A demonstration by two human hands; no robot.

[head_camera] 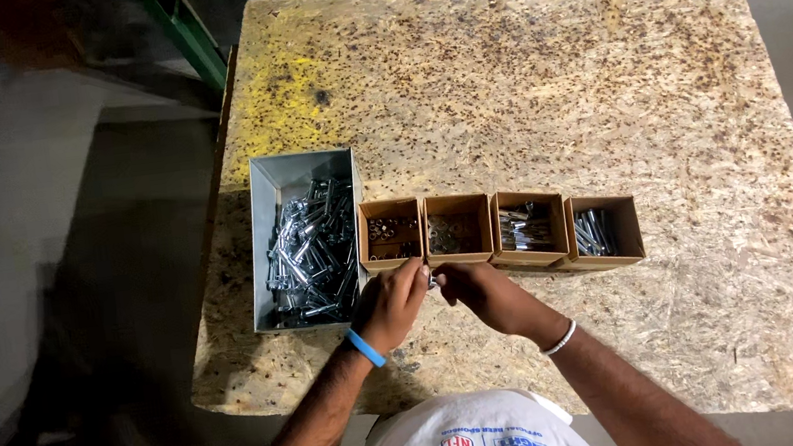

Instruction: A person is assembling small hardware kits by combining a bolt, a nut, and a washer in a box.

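Small metal part (432,280) is pinched between my left hand (389,305) and right hand (479,292), fingertips of both closed on it, just in front of the cardboard boxes (463,228) on the surface (521,87). Looks like I'm fitting hardware together; too tiny to tell which piece, so careful finger alignment next, metal bin (306,239) sits left

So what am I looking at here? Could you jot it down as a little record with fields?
Surface: chipboard table
Left hand: blue wristband, fingertips meeting the right hand's
Right hand: pale bracelet, pinching a small metal part, too small to identify
Grey bin: shiny metal bolts, left of the row
Cardboard boxes: four in a row, first box and second box with small hardware, third box and fourth box with longer metal pieces
Hands' position: at the near edge of the first two boxes
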